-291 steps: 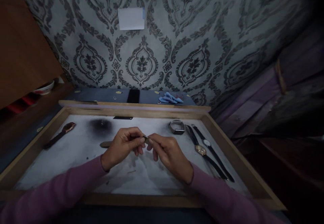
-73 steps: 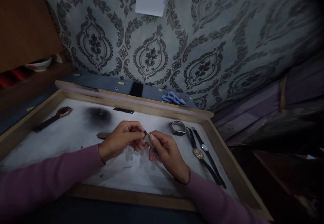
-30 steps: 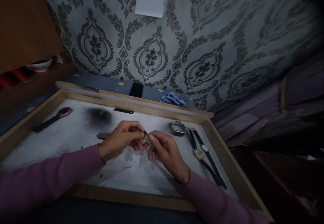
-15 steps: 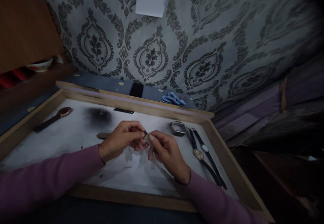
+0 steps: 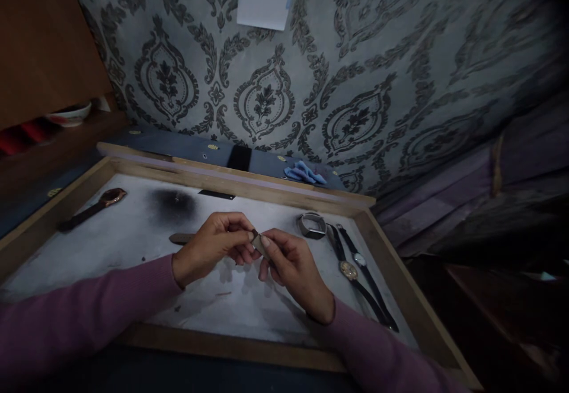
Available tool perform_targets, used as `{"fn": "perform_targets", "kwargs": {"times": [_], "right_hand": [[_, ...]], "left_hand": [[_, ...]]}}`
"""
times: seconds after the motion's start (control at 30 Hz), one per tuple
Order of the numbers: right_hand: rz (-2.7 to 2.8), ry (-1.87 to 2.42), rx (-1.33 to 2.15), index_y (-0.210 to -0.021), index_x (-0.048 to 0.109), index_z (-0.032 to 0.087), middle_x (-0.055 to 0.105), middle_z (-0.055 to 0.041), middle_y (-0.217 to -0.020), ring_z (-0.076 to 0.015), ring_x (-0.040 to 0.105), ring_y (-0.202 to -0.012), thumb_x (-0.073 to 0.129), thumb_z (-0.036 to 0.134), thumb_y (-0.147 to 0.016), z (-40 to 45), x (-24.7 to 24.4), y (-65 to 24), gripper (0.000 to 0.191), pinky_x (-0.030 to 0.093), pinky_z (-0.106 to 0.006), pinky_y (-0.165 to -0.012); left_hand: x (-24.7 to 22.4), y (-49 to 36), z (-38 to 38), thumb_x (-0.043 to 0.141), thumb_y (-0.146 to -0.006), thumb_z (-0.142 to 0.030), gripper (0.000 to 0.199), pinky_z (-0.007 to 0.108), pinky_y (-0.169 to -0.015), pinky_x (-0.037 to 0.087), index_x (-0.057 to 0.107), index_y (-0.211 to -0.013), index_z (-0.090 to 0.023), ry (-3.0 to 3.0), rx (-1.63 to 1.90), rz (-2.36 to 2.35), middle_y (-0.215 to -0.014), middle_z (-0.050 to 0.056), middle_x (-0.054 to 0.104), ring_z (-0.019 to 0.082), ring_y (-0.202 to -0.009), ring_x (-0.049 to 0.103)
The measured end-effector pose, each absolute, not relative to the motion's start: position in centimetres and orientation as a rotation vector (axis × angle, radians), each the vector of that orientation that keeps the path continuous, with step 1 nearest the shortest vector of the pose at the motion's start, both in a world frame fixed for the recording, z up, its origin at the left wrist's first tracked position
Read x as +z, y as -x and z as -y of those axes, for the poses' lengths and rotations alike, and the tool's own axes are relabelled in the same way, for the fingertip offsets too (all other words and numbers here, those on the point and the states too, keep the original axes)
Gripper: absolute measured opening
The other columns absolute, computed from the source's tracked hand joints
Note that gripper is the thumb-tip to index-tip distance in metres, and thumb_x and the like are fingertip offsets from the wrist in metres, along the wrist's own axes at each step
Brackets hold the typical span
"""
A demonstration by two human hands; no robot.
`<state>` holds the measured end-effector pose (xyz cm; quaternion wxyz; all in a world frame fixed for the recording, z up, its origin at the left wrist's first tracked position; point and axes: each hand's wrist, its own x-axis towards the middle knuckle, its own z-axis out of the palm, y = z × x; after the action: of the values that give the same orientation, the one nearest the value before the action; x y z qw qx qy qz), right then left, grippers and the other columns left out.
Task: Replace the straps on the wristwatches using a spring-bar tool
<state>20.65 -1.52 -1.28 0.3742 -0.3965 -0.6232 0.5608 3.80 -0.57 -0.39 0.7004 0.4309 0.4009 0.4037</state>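
Observation:
My left hand point(image 5: 220, 239) and my right hand point(image 5: 293, 265) meet above the middle of a shallow wooden tray. Between their fingertips is a short, flat, grey-brown piece that looks like a watch strap point(image 5: 259, 242). The left thumb and fingers pinch its dark upper end. The right thumb presses on its face while the other fingers curl beneath it. A pointed brown strap end with holes point(image 5: 180, 238) shows to the left of my left hand; whether it joins the held piece is hidden.
Around them is the wooden tray point(image 5: 240, 345). A dark-strapped watch point(image 5: 111, 197) lies at left. On the right are a grey-banded watch point(image 5: 312, 226), a gold-faced watch point(image 5: 349, 271) and a small watch point(image 5: 360, 259). A black strip point(image 5: 217, 194) lies behind; a blue cloth point(image 5: 304, 172) sits beyond the rim.
Both hands keep the same grip and nearly the same place. The held strap appears very slightly turned; the tray and watches are unchanged.

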Motion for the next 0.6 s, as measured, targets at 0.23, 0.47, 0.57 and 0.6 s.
{"fn": "perform_targets", "kwargs": {"times": [0.23, 0.47, 0.57, 0.6], "right_hand": [[1.627, 1.039, 1.422, -0.078, 0.061, 0.014, 0.057, 0.0015, -0.052, -0.0065, 0.047, -0.037, 0.053, 0.047, -0.091, 1.51, -1.33, -20.69, 0.036, 0.026, -0.017, -0.035], [1.645, 1.044, 1.405, -0.078, 0.06, 0.015, 0.056, 0.0017, -0.051, -0.0068, 0.048, -0.038, 0.052, 0.045, -0.092, 1.56, -1.35, -20.88, 0.034, 0.026, -0.017, -0.034], [1.642, 1.041, 1.405, -0.077, 0.06, 0.015, 0.057, 0.001, -0.054, -0.0072, 0.051, -0.04, 0.052, 0.046, -0.091, 1.55, -1.37, -20.87, 0.035, 0.026, -0.016, -0.034], [1.643, 1.045, 1.404, -0.077, 0.06, 0.015, 0.057, 0.0006, -0.056, -0.0073, 0.051, -0.04, 0.052, 0.047, -0.091, 1.55, -1.36, -20.86, 0.036, 0.026, -0.016, -0.034]], "left_hand": [[-0.4, -3.73, 0.57, 0.067, -0.071, -0.022, 0.01, 0.019, -0.047, 0.045, 0.061, -0.072, -0.013, -0.966, 0.882, -0.889, -0.059, 0.004, 0.069, 0.011, -0.047, 0.061], [-0.42, -3.73, 0.54, 0.066, -0.07, -0.021, 0.009, 0.02, -0.046, 0.045, 0.061, -0.072, -0.014, -0.952, 0.881, -0.874, -0.058, 0.003, 0.069, 0.011, -0.046, 0.061], [-0.42, -3.66, 0.54, 0.066, -0.071, -0.021, 0.008, 0.02, -0.046, 0.045, 0.061, -0.072, -0.014, -0.963, 0.877, -0.877, -0.059, 0.004, 0.069, 0.011, -0.047, 0.061], [-0.42, -3.64, 0.53, 0.066, -0.071, -0.021, 0.008, 0.02, -0.046, 0.045, 0.061, -0.072, -0.014, -0.969, 0.873, -0.879, -0.059, 0.004, 0.069, 0.011, -0.047, 0.061]]}}
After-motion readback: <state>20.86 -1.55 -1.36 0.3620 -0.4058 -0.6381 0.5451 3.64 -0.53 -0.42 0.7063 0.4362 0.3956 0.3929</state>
